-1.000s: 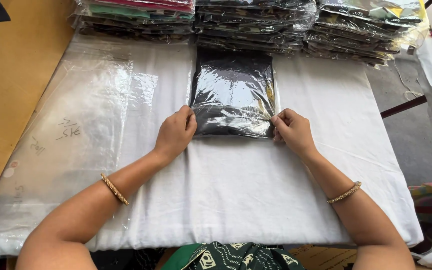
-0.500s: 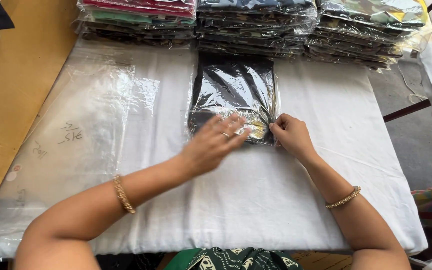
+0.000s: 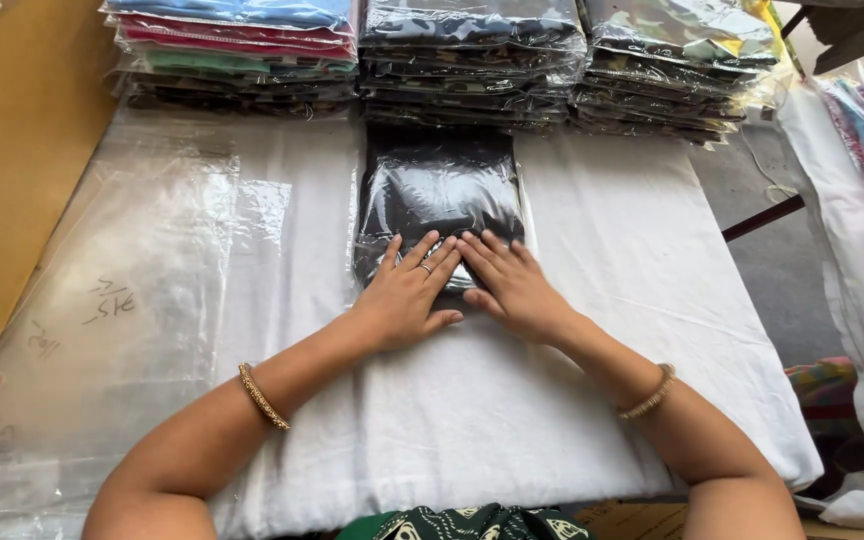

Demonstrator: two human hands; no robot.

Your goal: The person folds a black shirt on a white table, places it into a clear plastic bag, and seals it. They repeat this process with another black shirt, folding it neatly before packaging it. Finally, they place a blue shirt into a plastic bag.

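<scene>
Though flat, packet (image 3: 439, 195) under fingers (image 3: 430, 258).

Counter (image 3: 652, 300) covered w/ white cloth. Clear plastic sheet (image 3: 152, 280) lies over cloth on left side, faint scribbles on it. Dark garment in shiny clear bag (image 3: 437, 190) lies flat at centre. Along far edge: 3 stacks of bagged garments, side by side: left stack (image 3: 237, 50) multicoloured, middle stack (image 3: 472, 60) dark, right stack (image 3: 672, 70) camo print.
</scene>
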